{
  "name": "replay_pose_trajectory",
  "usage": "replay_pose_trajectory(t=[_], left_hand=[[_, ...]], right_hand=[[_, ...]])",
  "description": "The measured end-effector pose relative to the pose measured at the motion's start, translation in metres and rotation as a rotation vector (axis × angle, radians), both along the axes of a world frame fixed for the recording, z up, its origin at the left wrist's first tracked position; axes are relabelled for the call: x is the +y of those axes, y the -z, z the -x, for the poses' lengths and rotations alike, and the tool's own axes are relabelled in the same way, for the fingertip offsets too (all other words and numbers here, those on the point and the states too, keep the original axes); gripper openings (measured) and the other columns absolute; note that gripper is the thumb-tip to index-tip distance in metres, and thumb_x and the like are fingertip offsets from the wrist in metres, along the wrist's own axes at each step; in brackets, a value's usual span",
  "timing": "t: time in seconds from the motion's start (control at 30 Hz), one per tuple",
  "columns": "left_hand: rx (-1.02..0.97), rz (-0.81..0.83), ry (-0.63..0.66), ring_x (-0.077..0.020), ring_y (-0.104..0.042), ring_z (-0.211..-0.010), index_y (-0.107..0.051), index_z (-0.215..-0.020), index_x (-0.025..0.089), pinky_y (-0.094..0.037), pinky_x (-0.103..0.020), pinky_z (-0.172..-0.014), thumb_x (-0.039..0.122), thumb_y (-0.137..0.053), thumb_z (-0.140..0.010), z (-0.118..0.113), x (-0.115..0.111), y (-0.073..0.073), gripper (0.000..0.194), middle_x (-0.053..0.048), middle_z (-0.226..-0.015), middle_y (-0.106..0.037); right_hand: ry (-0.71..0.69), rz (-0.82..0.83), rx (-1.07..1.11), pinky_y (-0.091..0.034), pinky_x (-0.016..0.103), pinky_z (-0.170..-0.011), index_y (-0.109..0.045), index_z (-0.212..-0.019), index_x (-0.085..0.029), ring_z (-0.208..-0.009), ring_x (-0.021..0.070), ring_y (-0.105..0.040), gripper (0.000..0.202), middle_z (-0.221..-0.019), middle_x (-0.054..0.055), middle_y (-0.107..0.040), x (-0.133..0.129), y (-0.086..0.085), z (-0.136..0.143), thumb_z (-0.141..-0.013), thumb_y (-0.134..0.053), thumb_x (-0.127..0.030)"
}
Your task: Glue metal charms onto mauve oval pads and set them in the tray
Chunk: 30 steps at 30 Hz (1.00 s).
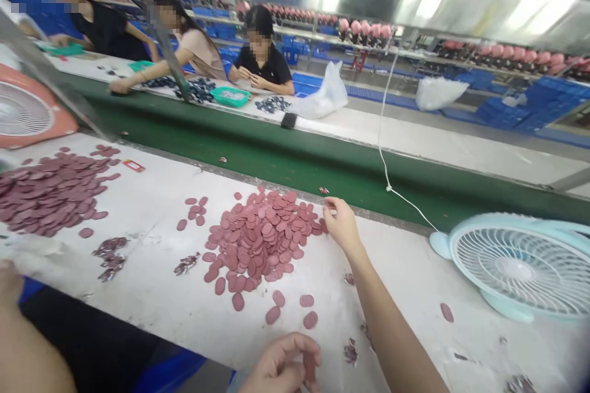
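Observation:
My left hand [283, 363] is at the lower middle edge, its thumb and fingers curled around a dull-red oval piece [310, 368]; whether more pieces sit behind it is hidden. My right hand [340, 221] reaches out to the far edge of the white table, beside the right end of a heap of dull-red oval pieces [258, 236]. Its thumb and index finger look slightly apart, with nothing visible between them. Just beyond those fingertips is a small reddish scrap [324, 190] at the green belt. Several loose ovals [310, 319] lie between the heap and my left hand.
Crumpled scrap clusters [187, 264] dot the white table [157, 295]. A light-blue fan [516, 267] stands at right, an orange fan [32, 107] at far left. Another heap [50, 190] lies near a neighbour's arm [27, 344]. Past the green belt [258, 159], several people sit working.

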State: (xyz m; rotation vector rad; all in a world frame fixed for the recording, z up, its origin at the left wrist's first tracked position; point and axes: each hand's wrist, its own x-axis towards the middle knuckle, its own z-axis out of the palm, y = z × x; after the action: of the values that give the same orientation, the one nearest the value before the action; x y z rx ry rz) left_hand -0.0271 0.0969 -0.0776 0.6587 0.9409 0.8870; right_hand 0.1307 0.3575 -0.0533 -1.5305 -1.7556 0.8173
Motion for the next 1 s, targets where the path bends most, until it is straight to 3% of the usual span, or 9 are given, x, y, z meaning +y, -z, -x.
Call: replay_pose_trajectory(t=[0.1,0.2,0.23,0.33,0.4,0.6,0.8,0.9,1.0], left_hand=[[0.139,-0.158,-0.154,-0.0213,-0.068,-0.097,-0.066,-0.116,0.023,-0.060,-0.037,-0.078,0.035,-0.064,-0.095,0.050,0.011,-0.026,0.024,-0.008,-0.117,-0.069],[0.210,-0.250,-0.315,-0.0261,-0.069,-0.101,-0.066,-0.117,0.017,-0.058,-0.046,-0.084,0.039,-0.063,-0.095,0.121,0.024,-0.050,0.031,-0.008,-0.125,-0.069],[0.238,-0.271,-0.367,-0.0270,-0.068,-0.105,-0.068,-0.112,0.027,-0.059,-0.043,-0.083,0.038,-0.065,-0.094,0.147,0.027,-0.057,0.021,-0.007,-0.119,-0.072],[0.325,-0.338,-0.535,-0.0285,-0.072,-0.098,-0.071,-0.112,0.023,-0.061,-0.047,-0.076,0.050,-0.061,-0.092,0.227,0.030,-0.073,0.034,-0.004,-0.099,-0.076],[0.389,-0.369,-0.646,-0.0295,-0.074,-0.098,-0.077,-0.090,0.032,-0.057,-0.040,-0.068,0.045,-0.054,-0.094,0.278,0.025,-0.083,0.027,0.004,-0.074,-0.074],[0.558,-0.403,-0.916,-0.0153,-0.074,-0.071,-0.072,-0.057,0.026,-0.043,-0.020,-0.050,0.011,-0.053,-0.092,0.380,0.003,-0.106,0.043,0.005,-0.050,-0.059],[0.608,-0.387,-1.031,-0.0117,-0.074,-0.076,-0.073,-0.067,0.027,-0.051,-0.022,-0.063,0.024,-0.054,-0.098,0.381,-0.002,-0.112,0.037,0.004,-0.060,-0.065],[0.569,-0.379,-1.035,-0.0195,-0.072,-0.093,-0.073,-0.094,0.020,-0.058,-0.037,-0.083,0.039,-0.062,-0.095,0.345,0.004,-0.099,0.022,-0.004,-0.094,-0.076],[0.500,-0.369,-0.976,-0.0231,-0.066,-0.104,-0.068,-0.116,0.025,-0.059,-0.044,-0.088,0.042,-0.058,-0.097,0.289,0.015,-0.076,0.028,-0.010,-0.124,-0.068]], right_hand=[[-0.028,-0.012,-0.256,-0.049,0.052,-0.104,-0.062,-0.127,-0.018,-0.125,0.0282,-0.057,0.033,-0.140,0.011,-0.057,0.056,0.003,0.018,-0.097,-0.065,-0.033],[-0.037,0.029,-0.493,-0.053,0.050,-0.099,-0.063,-0.124,-0.017,-0.117,0.0263,-0.062,0.032,-0.132,0.011,-0.062,0.080,0.006,0.023,-0.097,-0.065,-0.034],[-0.036,0.042,-0.562,-0.054,0.049,-0.098,-0.064,-0.123,-0.017,-0.114,0.0256,-0.063,0.031,-0.129,0.010,-0.063,0.086,0.006,0.023,-0.097,-0.065,-0.034],[-0.040,0.063,-0.722,-0.056,0.046,-0.093,-0.063,-0.123,-0.015,-0.108,0.0244,-0.065,0.032,-0.125,0.010,-0.064,0.107,0.000,0.029,-0.097,-0.065,-0.034],[-0.083,0.054,-0.774,-0.057,0.045,-0.090,-0.063,-0.123,-0.015,-0.105,0.0235,-0.066,0.032,-0.123,0.010,-0.065,0.126,-0.008,0.045,-0.097,-0.065,-0.034],[-0.377,-0.107,-0.708,-0.058,0.042,-0.090,-0.064,-0.121,-0.018,-0.105,0.0221,-0.066,0.029,-0.124,0.009,-0.065,0.172,-0.016,0.167,-0.098,-0.063,-0.035],[-0.607,-0.227,-0.618,-0.054,0.048,-0.098,-0.063,-0.125,-0.020,-0.115,0.0248,-0.063,0.030,-0.134,0.010,-0.061,0.166,0.005,0.286,-0.099,-0.062,-0.035],[-0.652,-0.209,-0.630,-0.055,0.047,-0.097,-0.063,-0.124,-0.019,-0.114,0.0246,-0.063,0.030,-0.132,0.010,-0.062,0.157,0.012,0.306,-0.098,-0.063,-0.035],[-0.636,-0.183,-0.643,-0.056,0.046,-0.094,-0.063,-0.123,-0.018,-0.110,0.0240,-0.065,0.030,-0.128,0.010,-0.064,0.150,0.007,0.300,-0.098,-0.063,-0.035]])
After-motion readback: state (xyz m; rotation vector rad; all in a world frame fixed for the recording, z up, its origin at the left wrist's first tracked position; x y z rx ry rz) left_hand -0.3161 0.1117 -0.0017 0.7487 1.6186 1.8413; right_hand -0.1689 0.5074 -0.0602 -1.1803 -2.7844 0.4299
